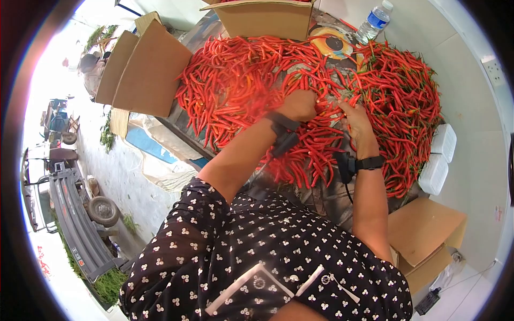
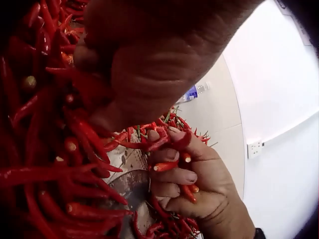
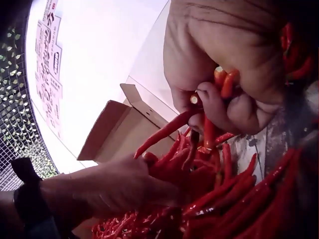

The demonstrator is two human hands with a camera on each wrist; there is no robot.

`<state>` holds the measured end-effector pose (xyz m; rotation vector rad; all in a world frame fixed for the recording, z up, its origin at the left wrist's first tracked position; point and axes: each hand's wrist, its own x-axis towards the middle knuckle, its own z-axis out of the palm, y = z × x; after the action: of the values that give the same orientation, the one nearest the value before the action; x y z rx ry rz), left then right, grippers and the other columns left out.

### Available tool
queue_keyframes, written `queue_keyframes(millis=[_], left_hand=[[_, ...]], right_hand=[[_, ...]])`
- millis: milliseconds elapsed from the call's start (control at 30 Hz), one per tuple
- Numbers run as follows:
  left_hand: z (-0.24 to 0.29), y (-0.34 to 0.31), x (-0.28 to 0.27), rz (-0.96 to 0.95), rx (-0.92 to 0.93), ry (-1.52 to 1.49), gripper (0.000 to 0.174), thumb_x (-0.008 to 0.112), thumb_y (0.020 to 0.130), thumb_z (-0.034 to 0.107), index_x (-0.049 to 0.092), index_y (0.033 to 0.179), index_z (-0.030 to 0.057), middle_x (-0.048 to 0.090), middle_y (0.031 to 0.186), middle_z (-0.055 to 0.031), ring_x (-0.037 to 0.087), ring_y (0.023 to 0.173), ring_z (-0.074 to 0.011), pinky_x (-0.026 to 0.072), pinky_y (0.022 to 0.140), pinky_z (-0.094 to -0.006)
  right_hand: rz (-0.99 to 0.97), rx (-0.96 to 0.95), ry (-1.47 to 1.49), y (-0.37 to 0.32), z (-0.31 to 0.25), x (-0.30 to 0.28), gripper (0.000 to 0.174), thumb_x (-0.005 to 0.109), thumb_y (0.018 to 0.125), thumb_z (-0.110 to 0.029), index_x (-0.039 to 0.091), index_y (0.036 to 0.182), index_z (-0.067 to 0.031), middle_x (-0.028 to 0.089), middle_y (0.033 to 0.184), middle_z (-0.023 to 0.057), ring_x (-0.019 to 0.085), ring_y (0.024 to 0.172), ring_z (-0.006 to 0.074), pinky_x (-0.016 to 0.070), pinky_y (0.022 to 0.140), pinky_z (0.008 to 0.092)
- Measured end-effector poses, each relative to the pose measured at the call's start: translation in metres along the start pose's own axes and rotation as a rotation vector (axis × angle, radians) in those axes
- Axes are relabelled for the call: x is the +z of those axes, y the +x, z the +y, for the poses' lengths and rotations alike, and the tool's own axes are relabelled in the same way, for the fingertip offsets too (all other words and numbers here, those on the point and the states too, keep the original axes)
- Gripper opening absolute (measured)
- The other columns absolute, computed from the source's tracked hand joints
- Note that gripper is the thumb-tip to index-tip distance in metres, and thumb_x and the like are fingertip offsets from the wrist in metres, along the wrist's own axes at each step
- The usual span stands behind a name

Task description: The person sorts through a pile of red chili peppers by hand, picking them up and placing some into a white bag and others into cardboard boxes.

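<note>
My right hand [image 1: 357, 122] holds several red chili peppers [image 3: 227, 82] in its curled fingers. In the right wrist view their pale, stemless ends poke out between the fingers, and one long pepper [image 3: 164, 133] hangs below them. Just to the left, my left hand [image 1: 300, 106] is bent down over the loose red chilies. In the left wrist view a blurred red chili [image 2: 89, 87] lies between its thumb and fingers. Under and left of it spreads a pile of chilies without green stems [image 1: 230, 80]. Chilies with green stems [image 1: 401, 101] are heaped to the right.
Cardboard boxes stand at the back [image 1: 265, 20], at the left [image 1: 150, 72] and at the lower right [image 1: 425, 230]. A water bottle [image 1: 373, 22] is behind the right heap. White plastic containers [image 1: 436, 160] sit by the wall. A three-wheeled cart [image 1: 80, 219] is on the floor at left.
</note>
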<state>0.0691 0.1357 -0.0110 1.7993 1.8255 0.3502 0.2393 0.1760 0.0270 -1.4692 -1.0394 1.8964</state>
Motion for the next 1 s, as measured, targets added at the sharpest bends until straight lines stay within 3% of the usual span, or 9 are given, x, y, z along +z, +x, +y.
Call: queue_keyframes(millis=[100, 167, 300, 400, 467, 500, 567, 667, 1000], left_hand=[[0.021, -0.012, -0.012, -0.107, -0.018, 0.153, 0.028, 0.061, 0.070, 0.015, 0.060, 0.095, 0.0021, 0.062, 0.084, -0.0192, 0.061, 0.081, -0.0335, 0.0483, 0.067, -0.0430], [0.027, -0.016, -0.007, 0.025, 0.078, 0.157, 0.020, 0.059, 0.062, 0.009, 0.062, 0.080, 0.0000, 0.062, 0.079, -0.0197, 0.060, 0.078, -0.0352, 0.0490, 0.065, -0.0442], [0.026, -0.020, -0.005, 0.039, 0.045, 0.090, 0.024, 0.059, 0.062, 0.009, 0.063, 0.083, -0.0004, 0.061, 0.080, -0.0212, 0.059, 0.078, -0.0375, 0.0485, 0.064, -0.0454], [0.018, -0.029, -0.015, 0.106, -0.004, -0.096, 0.022, 0.062, 0.064, 0.010, 0.062, 0.082, -0.0024, 0.061, 0.074, -0.0187, 0.061, 0.071, -0.0309, 0.0475, 0.059, -0.0400], [0.011, -0.039, -0.031, -0.060, -0.290, -0.670, 0.020, 0.067, 0.065, 0.009, 0.060, 0.079, -0.0029, 0.059, 0.069, -0.0108, 0.057, 0.064, -0.0178, 0.0436, 0.055, -0.0326], [0.009, -0.049, -0.039, -0.034, -0.305, -0.670, 0.020, 0.067, 0.065, 0.009, 0.060, 0.079, -0.0029, 0.059, 0.069, -0.0108, 0.057, 0.064, -0.0178, 0.0436, 0.055, -0.0326], [0.001, -0.076, -0.051, -0.027, -0.283, -0.818, 0.036, 0.069, 0.068, 0.017, 0.059, 0.098, 0.0017, 0.061, 0.076, -0.0053, 0.055, 0.064, -0.0131, 0.0443, 0.055, -0.0310], [-0.016, -0.120, -0.062, 0.168, -0.162, -0.926, 0.037, 0.069, 0.069, 0.018, 0.058, 0.100, 0.0006, 0.060, 0.078, -0.0041, 0.054, 0.065, -0.0115, 0.0435, 0.054, -0.0283], [-0.076, -0.292, -0.131, 0.680, -0.364, -1.130, 0.028, 0.065, 0.074, 0.011, 0.060, 0.099, 0.0001, 0.059, 0.075, -0.0002, 0.052, 0.058, -0.0047, 0.0383, 0.049, -0.0186]], right_hand=[[0.006, 0.019, -0.041, -0.003, 0.006, -0.005, 0.017, 0.062, 0.081, -0.019, 0.056, 0.089, -0.0043, 0.053, 0.066, 0.0022, 0.044, 0.042, 0.0082, 0.0301, 0.033, 0.0216], [0.007, 0.031, -0.077, -0.002, 0.011, -0.010, 0.016, 0.062, 0.080, -0.016, 0.057, 0.089, -0.0044, 0.054, 0.066, 0.0036, 0.048, 0.043, 0.0108, 0.0302, 0.034, 0.0226], [-0.031, 0.033, -0.076, -0.009, 0.012, -0.008, 0.016, 0.062, 0.081, -0.017, 0.057, 0.089, -0.0051, 0.054, 0.066, 0.0032, 0.047, 0.043, 0.0100, 0.0293, 0.033, 0.0226], [-0.053, 0.015, -0.030, -0.017, 0.011, -0.003, 0.017, 0.062, 0.082, -0.020, 0.057, 0.090, -0.0052, 0.053, 0.066, 0.0005, 0.043, 0.041, 0.0067, 0.0288, 0.033, 0.0202], [-0.103, -0.009, 0.005, -0.020, 0.010, 0.005, 0.019, 0.062, 0.083, -0.022, 0.057, 0.091, -0.0050, 0.051, 0.066, -0.0018, 0.040, 0.038, 0.0039, 0.0285, 0.032, 0.0179], [-0.158, -0.016, -0.048, -0.022, 0.008, 0.011, 0.017, 0.062, 0.082, -0.021, 0.057, 0.089, -0.0058, 0.052, 0.066, -0.0005, 0.040, 0.041, 0.0053, 0.0291, 0.034, 0.0192], [-0.195, -0.080, -0.079, -0.040, 0.000, 0.040, 0.016, 0.062, 0.081, -0.021, 0.056, 0.085, -0.0070, 0.051, 0.063, -0.0009, 0.040, 0.042, 0.0056, 0.0294, 0.036, 0.0203], [-0.379, -0.073, -0.126, -0.047, -0.002, 0.080, 0.014, 0.062, 0.081, -0.020, 0.056, 0.083, -0.0076, 0.051, 0.062, -0.0017, 0.039, 0.041, 0.0055, 0.0293, 0.036, 0.0204], [-0.907, -0.169, -0.332, -0.114, 0.005, 0.284, 0.013, 0.058, 0.084, -0.017, 0.060, 0.083, -0.0045, 0.051, 0.059, -0.0011, 0.036, 0.038, 0.0054, 0.0257, 0.034, 0.0216]])
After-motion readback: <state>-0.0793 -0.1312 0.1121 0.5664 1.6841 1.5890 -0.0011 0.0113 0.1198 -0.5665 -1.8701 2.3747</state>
